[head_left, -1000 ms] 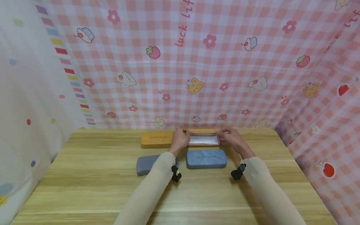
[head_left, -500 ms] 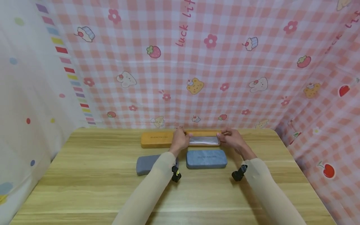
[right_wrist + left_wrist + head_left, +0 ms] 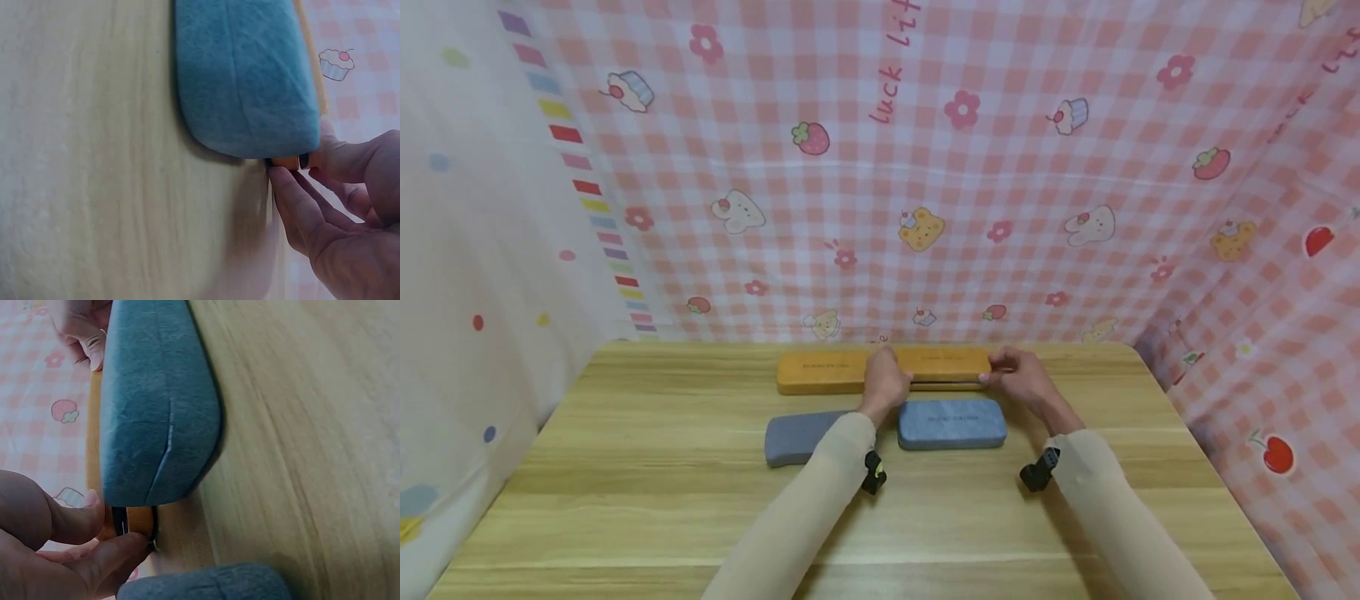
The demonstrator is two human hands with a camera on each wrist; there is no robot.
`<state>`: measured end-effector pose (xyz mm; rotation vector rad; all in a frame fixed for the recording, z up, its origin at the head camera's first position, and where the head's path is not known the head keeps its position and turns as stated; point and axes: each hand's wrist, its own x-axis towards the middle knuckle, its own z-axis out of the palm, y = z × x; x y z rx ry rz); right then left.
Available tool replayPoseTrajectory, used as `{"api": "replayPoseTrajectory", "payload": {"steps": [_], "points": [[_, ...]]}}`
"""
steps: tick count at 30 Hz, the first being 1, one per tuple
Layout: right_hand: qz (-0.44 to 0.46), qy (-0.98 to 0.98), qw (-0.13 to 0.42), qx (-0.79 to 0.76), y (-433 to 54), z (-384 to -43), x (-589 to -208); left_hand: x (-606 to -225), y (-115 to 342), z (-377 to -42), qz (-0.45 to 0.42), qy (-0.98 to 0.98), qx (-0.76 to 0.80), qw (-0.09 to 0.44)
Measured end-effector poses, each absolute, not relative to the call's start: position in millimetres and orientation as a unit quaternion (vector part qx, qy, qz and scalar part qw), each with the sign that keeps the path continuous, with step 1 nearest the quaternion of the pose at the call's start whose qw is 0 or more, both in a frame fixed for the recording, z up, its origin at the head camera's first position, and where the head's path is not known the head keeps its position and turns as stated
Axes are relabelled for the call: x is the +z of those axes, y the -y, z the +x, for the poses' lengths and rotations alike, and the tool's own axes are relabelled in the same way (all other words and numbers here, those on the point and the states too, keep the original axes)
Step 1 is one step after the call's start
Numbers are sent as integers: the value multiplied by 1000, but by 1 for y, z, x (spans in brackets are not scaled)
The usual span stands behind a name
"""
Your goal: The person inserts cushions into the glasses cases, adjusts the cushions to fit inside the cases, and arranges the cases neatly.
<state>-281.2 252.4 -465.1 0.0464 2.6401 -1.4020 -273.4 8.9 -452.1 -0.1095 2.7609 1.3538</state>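
Observation:
The right-hand orange glasses case lies at the back of the table, its lid lowered almost onto the base with a thin dark gap along the front. My left hand pinches its left end. In the left wrist view, the left thumb is on the lid and the fingers are against the base. At the opposite end, my right hand pinches it likewise, thumb on the lid and fingers at the base. Just in front sits a shut light-blue glasses case, partly covering the orange one in both wrist views.
A second orange case lies left of my left hand, in line with the first. A grey-blue case is partly hidden by my left sleeve. Behind the wooden table hangs a pink checked cloth.
The orange case's lid has come down between my hands: its pale inside showed earlier, and now the lid's orange top does. Both hands stay at the ends of the case.

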Motion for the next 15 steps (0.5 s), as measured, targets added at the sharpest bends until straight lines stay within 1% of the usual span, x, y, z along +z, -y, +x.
{"api": "replayPoseTrajectory", "payload": {"steps": [7,15], "points": [[22,-876,80,-475,-251,-277,-469,-456,-11,-273,-32,-911,410,22],[18,-883,72,-463,-248,-278,-470,-453,-12,-272,-37,-913,405,33]]}}
